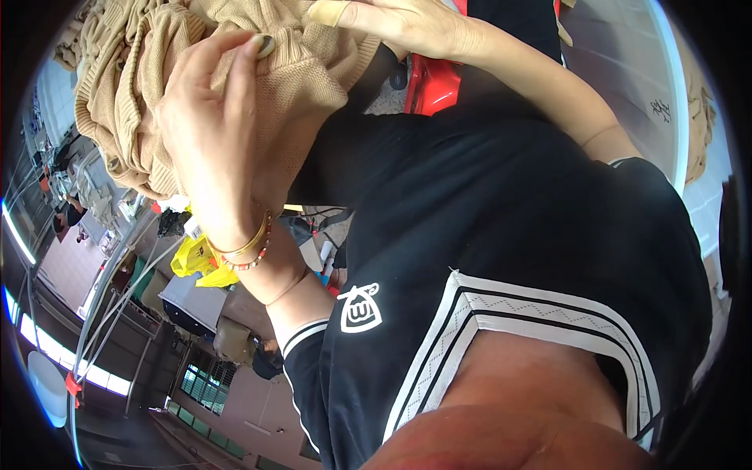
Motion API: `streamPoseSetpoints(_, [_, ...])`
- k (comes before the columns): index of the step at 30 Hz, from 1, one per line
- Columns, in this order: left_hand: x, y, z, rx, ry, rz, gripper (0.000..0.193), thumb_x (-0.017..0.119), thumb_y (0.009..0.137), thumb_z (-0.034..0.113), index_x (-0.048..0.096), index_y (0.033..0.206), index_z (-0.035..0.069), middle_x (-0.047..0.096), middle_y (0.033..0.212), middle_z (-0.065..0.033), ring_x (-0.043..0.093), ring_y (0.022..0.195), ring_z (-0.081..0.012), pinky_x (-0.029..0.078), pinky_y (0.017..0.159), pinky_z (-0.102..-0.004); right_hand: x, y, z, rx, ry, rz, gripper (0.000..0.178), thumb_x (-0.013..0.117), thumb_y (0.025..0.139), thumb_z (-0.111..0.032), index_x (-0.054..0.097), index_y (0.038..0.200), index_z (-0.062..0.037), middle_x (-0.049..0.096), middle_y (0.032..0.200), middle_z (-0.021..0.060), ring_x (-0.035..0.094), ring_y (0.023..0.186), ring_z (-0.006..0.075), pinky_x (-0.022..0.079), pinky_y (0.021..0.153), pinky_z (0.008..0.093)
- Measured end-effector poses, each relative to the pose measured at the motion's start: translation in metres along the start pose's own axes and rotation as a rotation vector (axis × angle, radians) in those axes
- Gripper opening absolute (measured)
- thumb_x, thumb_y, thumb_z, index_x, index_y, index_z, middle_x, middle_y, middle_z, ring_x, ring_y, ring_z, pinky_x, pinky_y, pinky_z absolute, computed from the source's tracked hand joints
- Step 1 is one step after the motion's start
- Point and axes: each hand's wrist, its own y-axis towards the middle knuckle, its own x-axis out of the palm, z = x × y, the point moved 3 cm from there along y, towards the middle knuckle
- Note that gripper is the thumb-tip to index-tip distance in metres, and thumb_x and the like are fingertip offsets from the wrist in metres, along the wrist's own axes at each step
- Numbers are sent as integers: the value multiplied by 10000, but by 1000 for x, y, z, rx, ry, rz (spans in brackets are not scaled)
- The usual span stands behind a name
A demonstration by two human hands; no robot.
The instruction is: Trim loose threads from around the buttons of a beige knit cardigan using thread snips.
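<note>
A bundle of beige knitted fabric (301, 86), with ribbed edges and several folds, lies in front of me at the top of the view. My left hand (207, 117) is on it, with bent fingers closed on the knit. By its fingertips sits a small dark, shiny piece (266, 45), too small to name. My right hand (403, 27) reaches in from the right and holds the knit near the top edge. One of its digits has a tan covering (329, 12); its other fingers are partly hidden or cut off.
Below my left wrist is a yellow plastic bag (196, 262) beside metal rails. A red plastic object (432, 86) stands beyond my lap. At right, a large pale curved-rimmed surface (627, 70) stands near my right arm. Another person (268, 359) appears in the background.
</note>
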Motion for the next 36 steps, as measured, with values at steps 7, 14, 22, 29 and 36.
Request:
streamPoseSetpoints(7, [-35,8,-2,-79,-57,-181,329,647,960,262,683,1168,10,685,888,-80,577,743,-99,464,686,-245,2,-6,8,48,171,-9,369,509,1027,-330,449,1271,-59,581,990,122,569,944,201,443,857,348])
streamPoseSetpoints(14, [-2,19,13,-5,27,-417,494,747,839,427,705,1147,42,692,1091,-152,694,937,-289,517,830,-351,6,-12,23,35,235,44,328,522,1025,-272,488,1272,-59,569,1023,63,547,969,148,442,875,313])
streamPoseSetpoints(22, [8,7,-3,-202,-321,-461,330,715,898,309,728,1093,44,724,962,-112,694,918,-210,507,819,-303,15,-20,23,-48,286,57,265,587,996,-157,537,1240,-64,565,976,8,531,940,103,442,843,267])
streamPoseSetpoints(29, [7,-5,-10,-159,-490,-482,327,666,949,265,699,1160,16,694,990,-91,625,949,-126,460,859,-237,16,-20,17,-54,327,2,234,596,990,-127,557,1210,-57,546,970,-5,507,926,87,434,830,250])
streamPoseSetpoints(36, [-3,-10,-18,-190,-567,-420,298,588,1014,200,675,1234,20,689,1034,-49,595,962,-82,445,867,-208,18,-17,3,-117,414,-37,234,611,985,-96,568,1207,-35,569,982,1,520,934,83,437,831,247])
